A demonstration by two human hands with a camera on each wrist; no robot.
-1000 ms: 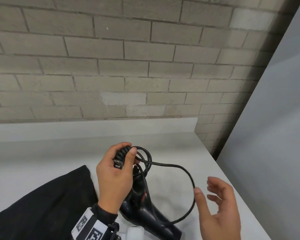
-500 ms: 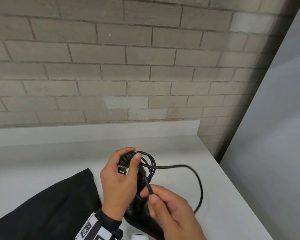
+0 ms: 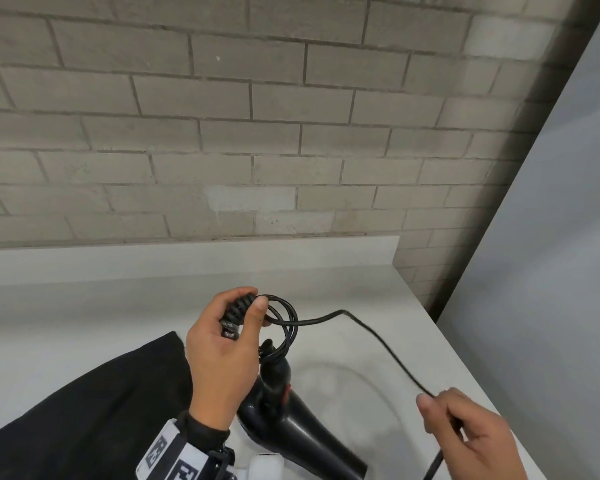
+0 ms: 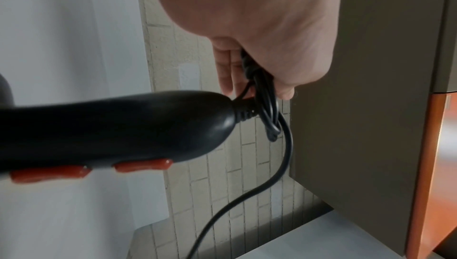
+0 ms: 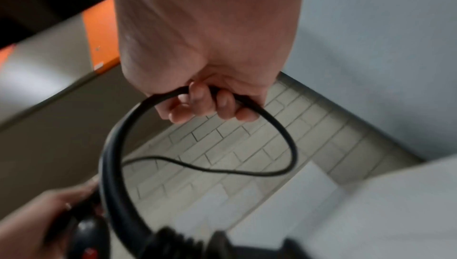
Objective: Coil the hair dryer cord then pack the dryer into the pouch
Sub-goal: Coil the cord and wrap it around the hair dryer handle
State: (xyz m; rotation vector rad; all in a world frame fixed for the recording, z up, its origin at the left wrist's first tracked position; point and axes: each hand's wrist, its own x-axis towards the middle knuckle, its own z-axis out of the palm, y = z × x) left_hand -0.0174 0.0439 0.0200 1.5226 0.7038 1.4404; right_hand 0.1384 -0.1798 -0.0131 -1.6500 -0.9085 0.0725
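A black hair dryer (image 3: 284,420) with red switches (image 4: 142,165) hangs handle-up below my left hand (image 3: 222,355). That hand grips a small bundle of coiled cord (image 3: 283,323) at the end of the dryer's handle (image 4: 138,124). From the bundle the black cord (image 3: 374,336) runs right and down to my right hand (image 3: 465,434), which is curled round it (image 5: 210,99) near the counter's right edge. The black pouch (image 3: 84,410) lies flat on the counter at the lower left, beside my left forearm.
A white counter (image 3: 118,306) with a low backsplash meets a grey brick wall (image 3: 291,133). A grey panel (image 3: 551,271) stands at the right, just past the counter's edge. A small white object (image 3: 265,467) shows under the dryer at the bottom.
My right hand has drawn the cord out to the right and down, away from the left hand, stretching the loop into a long run. The left hand keeps hold of the coil.
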